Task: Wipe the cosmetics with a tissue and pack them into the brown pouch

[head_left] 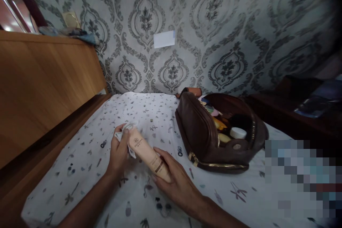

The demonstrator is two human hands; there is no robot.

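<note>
A peach-coloured cosmetic tube (145, 151) with a round logo and brown print slants between my two hands, above the white patterned cloth. My right hand (175, 178) wraps round its lower right end, thumb and fingers on either side. At its upper left end, my left hand (119, 149) pinches a crumpled white cloth or tissue (130, 127) against the tube. To the right stands an unzipped brown leather bag (197, 128). Inside it are a white round lid (238, 133), a yellow-orange packet (219, 124) and other small items.
The patterned sheet (88, 156) covers the surface in front of me. A wooden cabinet (50, 89) borders it on the left, and patterned wallpaper (145, 60) rises behind. A brown-orange object (194, 92) lies behind the bag. Dark furniture (283, 121) stands at right, near a blurred-out patch.
</note>
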